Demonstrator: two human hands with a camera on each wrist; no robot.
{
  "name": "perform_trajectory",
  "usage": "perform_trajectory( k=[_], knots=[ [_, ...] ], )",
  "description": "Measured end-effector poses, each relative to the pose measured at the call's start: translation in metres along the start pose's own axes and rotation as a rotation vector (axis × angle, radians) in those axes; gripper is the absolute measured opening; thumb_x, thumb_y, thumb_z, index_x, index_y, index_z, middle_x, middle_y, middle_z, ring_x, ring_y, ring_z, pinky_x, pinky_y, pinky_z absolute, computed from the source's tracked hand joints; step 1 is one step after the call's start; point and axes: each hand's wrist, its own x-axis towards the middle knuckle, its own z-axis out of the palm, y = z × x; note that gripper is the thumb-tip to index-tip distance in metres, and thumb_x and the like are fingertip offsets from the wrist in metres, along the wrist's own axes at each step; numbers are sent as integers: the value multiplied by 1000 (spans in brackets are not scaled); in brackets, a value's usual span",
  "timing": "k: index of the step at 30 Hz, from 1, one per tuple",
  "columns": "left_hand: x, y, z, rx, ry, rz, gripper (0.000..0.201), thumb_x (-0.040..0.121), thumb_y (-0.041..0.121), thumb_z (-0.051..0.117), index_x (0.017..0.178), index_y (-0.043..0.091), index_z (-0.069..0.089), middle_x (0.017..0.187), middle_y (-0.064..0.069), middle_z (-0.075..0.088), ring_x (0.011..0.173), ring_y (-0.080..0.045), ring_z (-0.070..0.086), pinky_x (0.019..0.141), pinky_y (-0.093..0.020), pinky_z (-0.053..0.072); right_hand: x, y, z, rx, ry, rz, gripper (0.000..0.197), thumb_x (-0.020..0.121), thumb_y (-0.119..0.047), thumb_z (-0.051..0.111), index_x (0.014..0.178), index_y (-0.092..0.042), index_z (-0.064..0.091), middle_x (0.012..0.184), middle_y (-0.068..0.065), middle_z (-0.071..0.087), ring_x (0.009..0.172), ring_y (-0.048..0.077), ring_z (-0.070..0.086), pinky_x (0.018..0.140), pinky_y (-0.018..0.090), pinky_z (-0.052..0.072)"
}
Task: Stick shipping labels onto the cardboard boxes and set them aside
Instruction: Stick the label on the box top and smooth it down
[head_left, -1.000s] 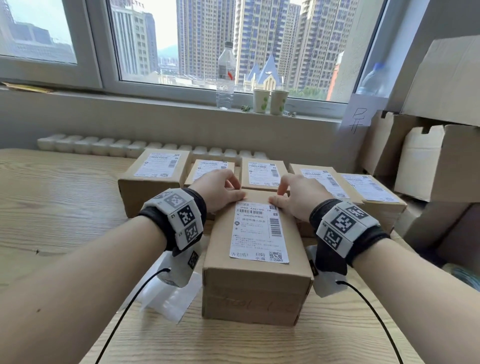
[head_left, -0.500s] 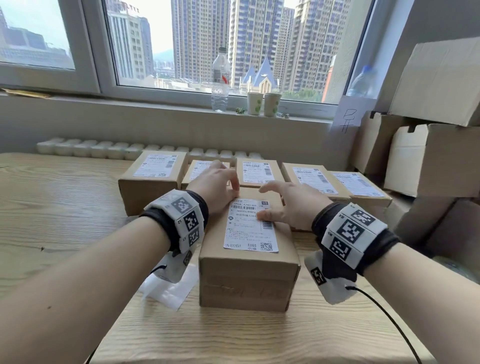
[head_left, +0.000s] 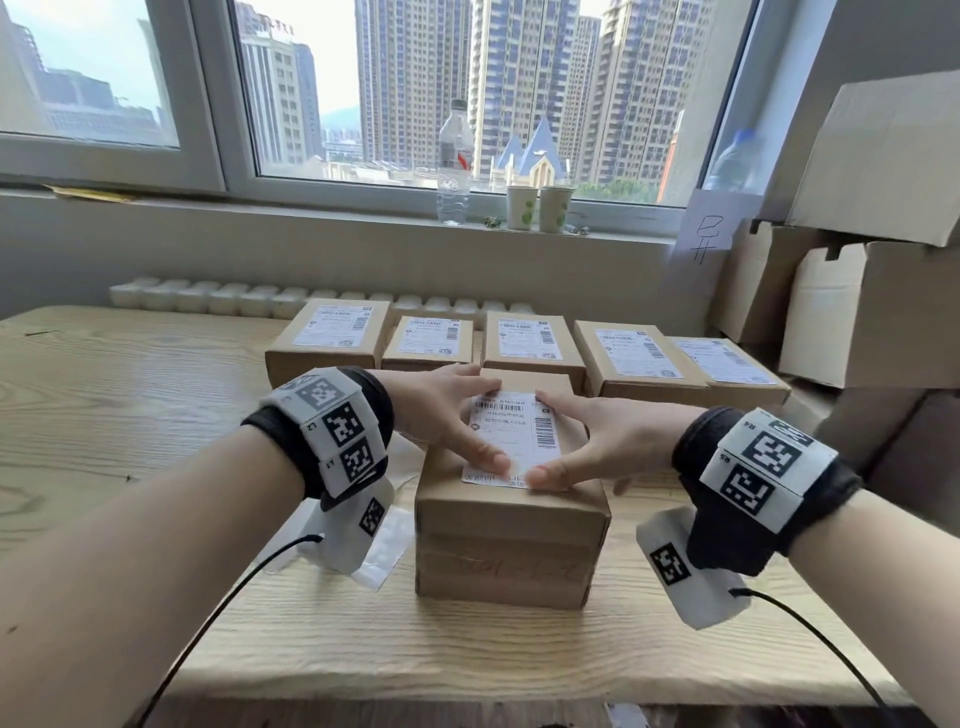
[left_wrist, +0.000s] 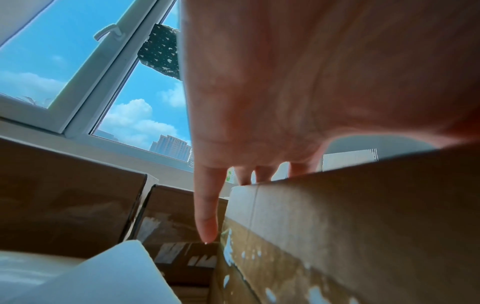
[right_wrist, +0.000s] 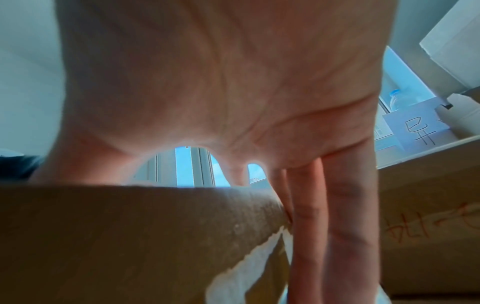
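Observation:
A brown cardboard box (head_left: 511, 540) stands near the table's front, with a white shipping label (head_left: 514, 436) on its top. My left hand (head_left: 441, 415) lies flat over the label's left side, thumb on its near edge. My right hand (head_left: 597, 441) lies flat over the right side, its thumb beside the left one. Both hands press on the label with straight fingers. In the left wrist view my left hand (left_wrist: 285, 102) spans the box top (left_wrist: 363, 205), little finger hanging past the edge. In the right wrist view my right hand (right_wrist: 221, 92) covers the box (right_wrist: 116, 236), two fingers down its side.
Several labelled boxes (head_left: 530, 343) stand in a row behind. White backing paper (head_left: 384, 545) lies left of the box. Large cartons (head_left: 872, 312) are stacked at the right. A water bottle (head_left: 455, 166) and two paper cups (head_left: 540, 208) stand on the windowsill.
Both thumbs have slid from the label's far edge down to its near edge, spreading my hands over the label. The box has stayed in place.

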Motion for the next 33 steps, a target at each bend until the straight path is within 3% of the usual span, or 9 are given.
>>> perform_trajectory(
  k=[5, 10, 13, 18, 24, 26, 28, 30, 33],
  knots=[
    [-6, 1, -3, 44, -67, -8, 111, 69, 55, 70, 150, 31, -2, 156, 12, -18, 145, -12, -12, 119, -39, -2, -2, -4, -4, 39, -33, 5, 108, 71, -50, 73, 151, -33, 3, 147, 0, 33, 106, 16, 56, 73, 27, 58],
    [-14, 1, -7, 71, -132, -10, 118, 60, 61, 70, 149, 37, -3, 155, 17, -19, 145, -10, -11, 119, -43, 0, -3, -5, -8, 53, -39, 8, 101, 74, -44, 73, 150, -35, 8, 148, 2, 32, 94, 13, 59, 72, 24, 58],
    [-16, 2, -10, 78, -152, -30, 126, 46, 67, 67, 148, 39, -2, 155, 19, -18, 145, -10, -9, 119, -45, 2, -3, -3, -7, 53, -82, 5, 105, 72, -43, 73, 150, -38, 3, 151, 1, 27, 108, 18, 55, 77, 27, 58],
    [-14, 7, -5, 100, -104, -31, 114, 66, 60, 69, 149, 34, -3, 156, 17, -16, 145, -10, -9, 119, -39, 1, 1, -5, 0, 89, -67, -6, 110, 71, -46, 75, 150, -36, -1, 151, -3, 25, 114, 17, 52, 75, 27, 57],
    [-17, 2, -8, 38, -121, 5, 115, 57, 63, 69, 149, 38, 5, 156, 20, -11, 146, -11, -4, 120, -40, 2, -4, 5, -5, 260, -62, 1, 92, 75, -31, 75, 148, -39, 19, 127, 1, 50, 104, 24, 64, 86, 40, 56],
    [-19, -5, -10, 12, -124, -3, 123, 45, 68, 67, 148, 39, 6, 157, 18, -10, 146, -13, -2, 120, -43, 5, -8, 9, -6, 325, -76, -2, 90, 76, -24, 74, 147, -39, 21, 132, 5, 50, 104, 25, 65, 88, 43, 55],
    [-21, -13, -9, -56, -111, -38, 138, 32, 75, 67, 149, 35, 6, 158, 11, 4, 144, -16, 14, 118, -43, 16, -12, 11, -8, 344, -33, 18, 89, 80, -22, 71, 148, -36, 16, 132, 9, 50, 91, 23, 68, 80, 37, 58],
    [-24, -21, -5, -199, -70, -93, 140, 26, 77, 69, 147, 26, 19, 149, 5, 33, 131, -15, 39, 106, -39, 40, -14, 11, -5, 344, 32, 52, 87, 83, -27, 68, 150, -31, 12, 125, 14, 57, 77, 21, 69, 67, 31, 59],
    [-29, -22, 6, -342, -92, -170, 91, 61, 65, 64, 135, 16, 41, 137, 0, 49, 124, -16, 49, 92, -37, 53, -13, 5, 2, 362, 57, 64, 62, 86, -32, 63, 140, -19, 36, 93, 6, 67, 64, 19, 69, 62, 31, 60]
  ],
)
